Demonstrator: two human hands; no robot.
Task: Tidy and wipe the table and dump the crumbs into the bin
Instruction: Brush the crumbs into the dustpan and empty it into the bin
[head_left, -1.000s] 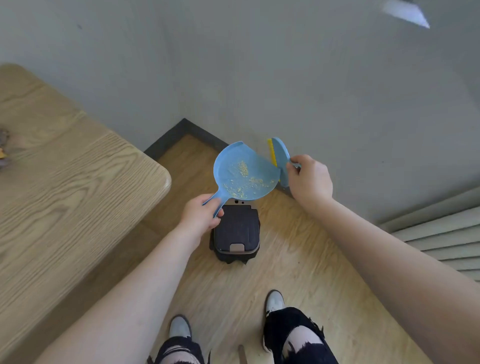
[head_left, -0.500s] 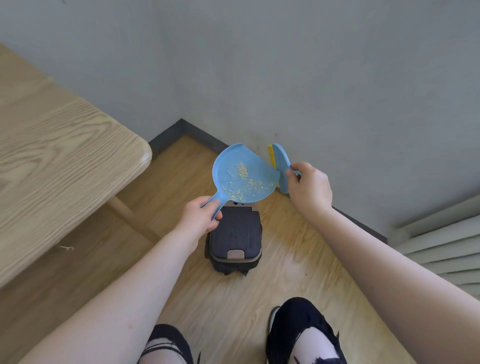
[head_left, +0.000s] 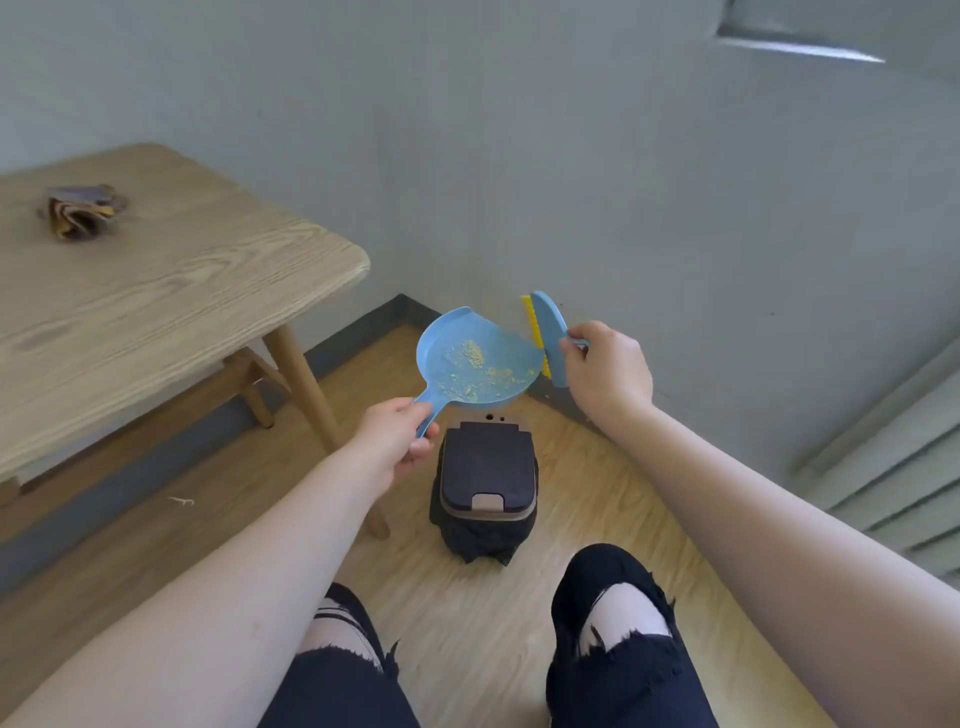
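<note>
Glowing with soft, even daylight; casting only faint shadows under the pale wooden surface (head_left: 156, 291). Bending straight lines at the wide-angle edges; blurring the crumpled brown cloth (head_left: 80, 210) slightly.

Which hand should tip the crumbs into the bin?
Left. The left hand already grips the dustpan holding the crumbs above the bin, whose lid looks closed. The right hand holds only the brush.

— What is the person wearing?
— Black ripped jeans (head_left: 623, 675), with frayed tears at both knees. Both arms are bare up to the frame's edge, no sleeves showing
— Rings, a watch?
— None visible on the left hand (head_left: 392, 441) or right hand (head_left: 608, 374)
</note>
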